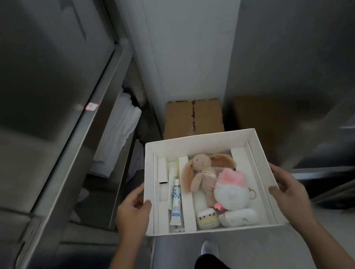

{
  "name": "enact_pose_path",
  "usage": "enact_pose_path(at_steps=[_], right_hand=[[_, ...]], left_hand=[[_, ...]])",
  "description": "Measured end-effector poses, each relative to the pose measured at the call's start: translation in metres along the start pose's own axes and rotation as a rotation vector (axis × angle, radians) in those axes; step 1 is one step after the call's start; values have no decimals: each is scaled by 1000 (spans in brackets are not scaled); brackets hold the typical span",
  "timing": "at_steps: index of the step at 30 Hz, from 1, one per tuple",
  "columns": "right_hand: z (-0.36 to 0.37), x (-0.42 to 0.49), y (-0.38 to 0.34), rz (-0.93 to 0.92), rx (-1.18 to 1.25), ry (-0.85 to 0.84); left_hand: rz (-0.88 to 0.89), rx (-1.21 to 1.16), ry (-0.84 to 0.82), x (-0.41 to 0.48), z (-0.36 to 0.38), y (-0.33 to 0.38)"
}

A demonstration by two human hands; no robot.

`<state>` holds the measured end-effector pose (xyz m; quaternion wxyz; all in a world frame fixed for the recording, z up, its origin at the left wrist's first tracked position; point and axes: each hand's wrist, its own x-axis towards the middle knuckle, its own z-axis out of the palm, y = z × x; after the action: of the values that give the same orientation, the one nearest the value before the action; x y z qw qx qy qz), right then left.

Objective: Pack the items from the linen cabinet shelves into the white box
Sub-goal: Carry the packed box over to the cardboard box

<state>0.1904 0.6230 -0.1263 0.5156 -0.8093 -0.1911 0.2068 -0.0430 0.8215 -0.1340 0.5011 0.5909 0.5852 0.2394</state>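
Note:
I hold the white box (199, 142) in front of me, above the floor. My left hand (132, 211) grips its left wall and my right hand (287, 186) grips its right wall. Inside lie a beige plush bunny (202, 173), a white plush with pink hair (231, 192), a small round cat plush (207, 219) and a white and blue tube (176, 202) in the left compartment. The linen cabinet (37, 105) stands at my left, with folded white linen (119, 131) on a lower shelf.
Two brown cardboard boxes (192, 117) sit on the floor against the white wall ahead. Metal shelving (340, 174) runs along the right side. My leg and shoe (209, 249) show below the box.

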Motion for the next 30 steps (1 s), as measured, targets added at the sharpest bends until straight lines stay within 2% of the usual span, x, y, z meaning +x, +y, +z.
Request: enact_pose_path(at_steps=[7, 18, 30], right_hand=[[35, 84, 8, 76, -18, -34], [99, 184, 57, 194, 44, 0], [139, 229, 101, 247, 14, 105]], left_hand=[[-56, -3, 30, 80, 36, 10], [-88, 133, -35, 197, 103, -15], [-82, 166, -109, 260, 140, -48]])
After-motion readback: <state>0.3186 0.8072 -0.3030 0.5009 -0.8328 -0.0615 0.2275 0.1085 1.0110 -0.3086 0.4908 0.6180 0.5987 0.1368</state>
